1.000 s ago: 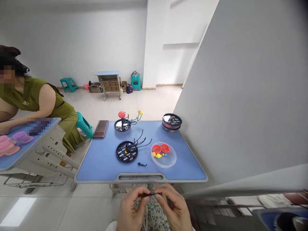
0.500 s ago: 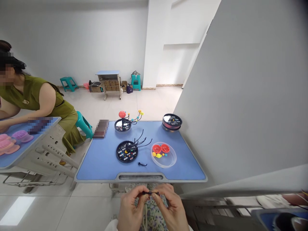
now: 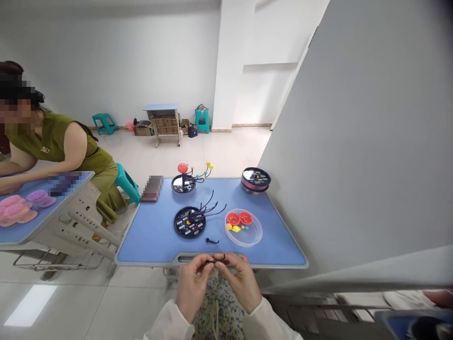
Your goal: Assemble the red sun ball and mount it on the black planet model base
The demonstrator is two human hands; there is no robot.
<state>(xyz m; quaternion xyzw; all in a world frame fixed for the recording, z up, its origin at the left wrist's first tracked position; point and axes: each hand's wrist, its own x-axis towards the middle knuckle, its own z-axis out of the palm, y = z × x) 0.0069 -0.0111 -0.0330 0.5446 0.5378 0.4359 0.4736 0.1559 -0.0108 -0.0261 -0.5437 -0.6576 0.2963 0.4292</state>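
Between the fingertips of my left hand [image 3: 194, 284] and my right hand [image 3: 240, 279] is a small dark plastic rod [image 3: 215, 260], pinched from both sides at the desk's front edge. My fingers cover much of it. Just beyond lies a loose black bent arm piece [image 3: 212, 241] with a round end. Behind that stands a black round base [image 3: 190, 230] printed with planets, several curved black arms rising from its middle. To its right, a clear plastic dish [image 3: 254, 238] holds two red half-shells [image 3: 233, 218] and several small coloured balls.
At the back of the blue desk [image 3: 148, 241] stand a planet model [image 3: 183, 184] with coloured balls and a closed round case [image 3: 255, 180]. A grey panel [image 3: 354, 165] borders the right. A person in green [image 3: 81, 156] sits left at another desk with pink pieces [image 3: 17, 210].
Both my hands have risen and moved forward to the desk's front edge, still pinching the dark rod. The view has shifted slightly. The pieces on the desk stay in place.
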